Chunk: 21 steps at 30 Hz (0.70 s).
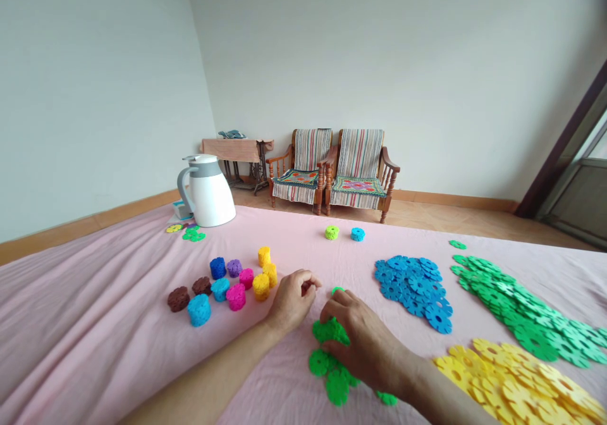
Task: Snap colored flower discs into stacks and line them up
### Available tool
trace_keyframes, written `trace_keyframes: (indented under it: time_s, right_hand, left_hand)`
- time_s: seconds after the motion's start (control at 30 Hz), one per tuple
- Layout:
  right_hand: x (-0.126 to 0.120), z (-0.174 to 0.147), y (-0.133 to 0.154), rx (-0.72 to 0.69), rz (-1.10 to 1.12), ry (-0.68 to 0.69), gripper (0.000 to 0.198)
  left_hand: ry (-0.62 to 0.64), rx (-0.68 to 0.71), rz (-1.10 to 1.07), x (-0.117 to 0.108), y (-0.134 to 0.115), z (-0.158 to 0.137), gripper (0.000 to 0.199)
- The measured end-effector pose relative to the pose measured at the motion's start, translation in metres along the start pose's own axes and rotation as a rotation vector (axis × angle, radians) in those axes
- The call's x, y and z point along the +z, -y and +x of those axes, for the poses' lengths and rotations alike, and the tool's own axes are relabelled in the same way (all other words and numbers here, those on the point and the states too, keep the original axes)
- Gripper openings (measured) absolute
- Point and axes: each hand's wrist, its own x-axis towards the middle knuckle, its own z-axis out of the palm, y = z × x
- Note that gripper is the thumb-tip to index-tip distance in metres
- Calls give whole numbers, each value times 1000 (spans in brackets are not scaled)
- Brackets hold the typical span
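Observation:
My left hand point(294, 295) is above the pink cloth, its fingers curled in toward the thumb; whatever may be inside them is hidden. Beside it, my right hand point(363, 330) reaches over a small heap of green flower-shaped discs point(337, 384), thumb and forefinger apart around some of them. One green disc point(337, 290) peeks out just beyond its knuckles. Short stacks of the same kind of disc stand left of my left hand: yellow stacks point(260, 287) closest, then pink point(236, 297), light blue point(199, 310), dark blue point(217, 267), purple point(234, 267) and brown point(179, 299).
Loose blue discs point(410, 289), darker green discs point(526, 311) and yellow discs point(516, 381) spread on the right. A lime stack point(331, 232) and a blue stack point(358, 234) stand farther back. A white jug point(211, 194) is at back left; two wooden chairs point(358, 184) are beyond.

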Motion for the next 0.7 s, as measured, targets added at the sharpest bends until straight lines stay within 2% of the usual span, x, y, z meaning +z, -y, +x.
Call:
trace_keyframes:
  time_s: [0.17,0.27,0.43,0.53,0.7]
  right_hand:
    - [-4,0,-14,131,271,-68,10]
    - [-6,3,-30,216,415,-171,4]
    - [-5,3,-37,192,612,-208,3]
    - [-2,1,-32,170,598,-227,3]
    - [0,-1,-25,102,370,-246,30]
  left_hand:
    - [-8,38,-5,-2,-9,-1,18]
    - [34,112,-72,-4,-21,-4,14]
    - [139,146,-146,-1,-32,-10,18]
    - [163,113,-140,3,-31,-12,18]
    - [209,-25,-323,4,-26,-9,27]
